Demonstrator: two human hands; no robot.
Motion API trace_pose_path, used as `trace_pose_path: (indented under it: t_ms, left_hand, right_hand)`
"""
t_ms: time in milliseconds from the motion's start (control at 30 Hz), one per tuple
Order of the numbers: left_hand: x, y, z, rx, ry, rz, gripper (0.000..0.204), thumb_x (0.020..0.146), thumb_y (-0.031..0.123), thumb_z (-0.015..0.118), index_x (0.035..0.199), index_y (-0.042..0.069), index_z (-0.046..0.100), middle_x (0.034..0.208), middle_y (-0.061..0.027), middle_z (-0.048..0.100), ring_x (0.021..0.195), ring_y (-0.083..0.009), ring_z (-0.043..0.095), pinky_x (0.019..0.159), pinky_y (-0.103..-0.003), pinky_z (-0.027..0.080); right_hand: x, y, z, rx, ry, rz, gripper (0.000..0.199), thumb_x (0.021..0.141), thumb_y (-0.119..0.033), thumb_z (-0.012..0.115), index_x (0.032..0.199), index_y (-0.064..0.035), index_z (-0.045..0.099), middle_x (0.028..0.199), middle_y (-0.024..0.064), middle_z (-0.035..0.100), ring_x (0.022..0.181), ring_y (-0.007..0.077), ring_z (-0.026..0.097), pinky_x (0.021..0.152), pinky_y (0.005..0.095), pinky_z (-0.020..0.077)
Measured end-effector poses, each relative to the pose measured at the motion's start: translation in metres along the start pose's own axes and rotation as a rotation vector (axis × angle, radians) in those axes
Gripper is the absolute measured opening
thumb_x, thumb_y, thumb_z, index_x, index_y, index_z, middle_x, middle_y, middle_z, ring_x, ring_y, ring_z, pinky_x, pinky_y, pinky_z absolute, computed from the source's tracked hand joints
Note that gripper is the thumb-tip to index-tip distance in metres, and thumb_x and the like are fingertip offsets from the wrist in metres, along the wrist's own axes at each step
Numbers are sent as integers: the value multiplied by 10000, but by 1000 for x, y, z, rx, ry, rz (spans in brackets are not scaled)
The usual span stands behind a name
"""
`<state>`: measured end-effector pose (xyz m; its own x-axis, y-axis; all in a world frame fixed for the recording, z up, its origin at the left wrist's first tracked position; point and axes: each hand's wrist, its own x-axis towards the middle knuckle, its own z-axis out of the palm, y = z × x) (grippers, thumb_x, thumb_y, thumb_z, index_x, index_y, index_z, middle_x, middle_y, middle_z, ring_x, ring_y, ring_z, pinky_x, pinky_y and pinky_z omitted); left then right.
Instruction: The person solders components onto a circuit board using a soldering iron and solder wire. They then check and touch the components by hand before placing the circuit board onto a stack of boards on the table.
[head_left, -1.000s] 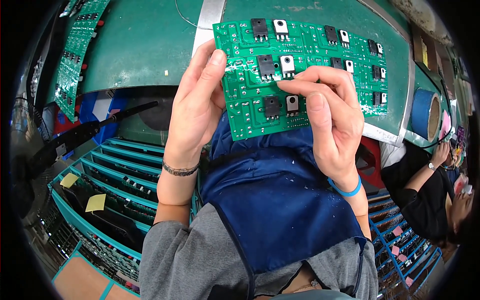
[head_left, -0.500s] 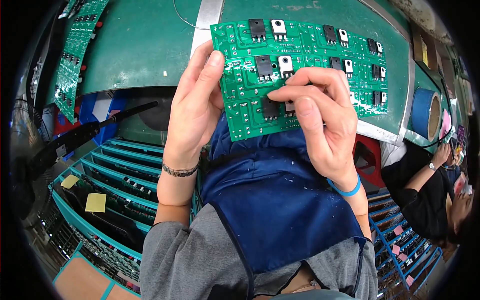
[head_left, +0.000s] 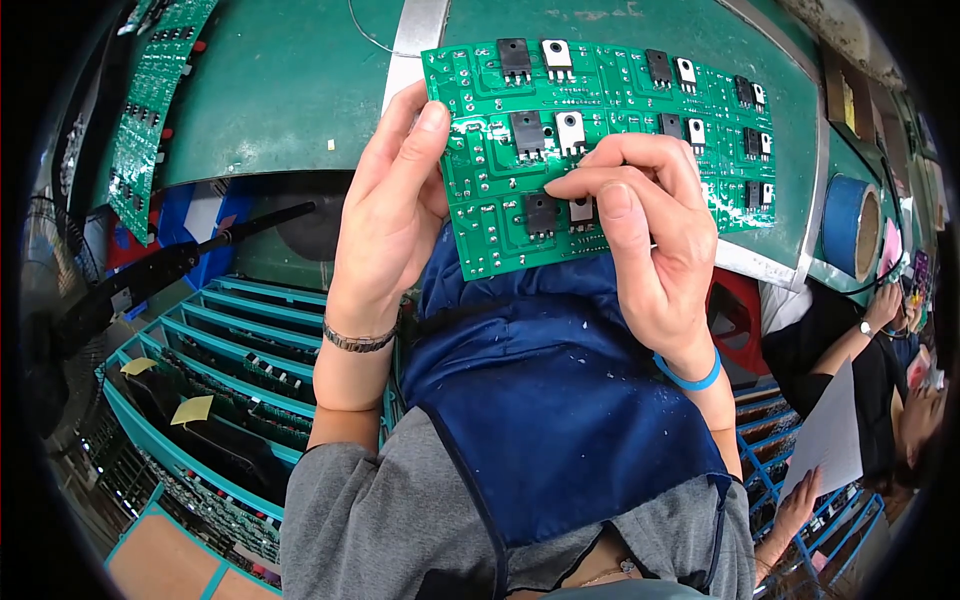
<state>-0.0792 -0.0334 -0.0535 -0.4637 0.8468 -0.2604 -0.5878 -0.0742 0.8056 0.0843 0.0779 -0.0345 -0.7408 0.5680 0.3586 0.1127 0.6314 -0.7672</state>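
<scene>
A green circuit board [head_left: 600, 95], set with rows of black and pale flat three-legged components, is tilted up in front of me. My left hand [head_left: 385, 195] grips its left edge, thumb on the face and the other fingers behind. Over the board's lower middle hovers my right hand [head_left: 650, 225], holding nothing, its fingers bent and apart. Its index fingertip lies at the top of a black component [head_left: 541, 213] in the lowest row; whether it touches is hard to tell. Beside that, a pale component [head_left: 581, 211] is partly covered by my right hand.
Behind the board spreads a green worktop [head_left: 270, 110]. Another populated board [head_left: 150, 110] stands at the far left. A teal rack [head_left: 190, 345] of boards is at lower left, near a black arm [head_left: 190, 262]. Blue tape [head_left: 848, 225] sits right; a co-worker's hand holds paper [head_left: 825, 430].
My right index fingertip has shifted slightly right, uncovering more of the lowest black component. The board is nearly still. At lower right, another person's hand with a white sheet has come into view.
</scene>
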Motion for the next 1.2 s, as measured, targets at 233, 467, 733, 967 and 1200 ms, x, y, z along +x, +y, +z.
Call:
trace_pose_path:
  t_ms: [233,467,733,967,1200]
  left_hand:
    - [2,-1,1,-13,-5,6,395,1052,258,447,1370,25,432,1121,-41,644,941,-72,643,769,-225,530]
    - [2,-2,0,-5,2,15,386,1053,252,443,1354,11,441,1127,-52,645,959,-81,644,787,-236,529]
    - [6,-4,-6,-22,-67,31,401,1051,260,447,1351,-6,447,1205,-80,619,1041,-123,634,850,-269,529]
    - [5,-5,-7,-11,-79,54,410,1047,267,452,1352,-7,451,1231,-90,606,1100,-148,617,888,-298,529]
    - [5,-4,-7,1,-77,54,421,1048,265,449,1365,-11,439,1247,-100,601,1112,-165,614,907,-314,524]
  right_hand:
    - [-4,5,0,109,107,-3,165,912,-105,595,932,-35,743,940,59,631,814,214,545,719,323,445]
    - [-1,4,6,-19,56,-74,155,917,-112,598,908,-41,736,934,59,638,810,210,548,722,330,444]
    - [-6,2,2,100,96,-33,207,945,-127,557,854,-30,716,968,86,663,847,227,567,772,324,441]
    - [-29,-8,-7,-70,65,-193,106,786,-119,704,871,-85,756,998,43,667,809,209,514,706,321,440]
    - [-31,-4,-4,-66,9,-210,128,780,-136,708,890,-95,759,1009,29,666,812,207,510,733,324,430]
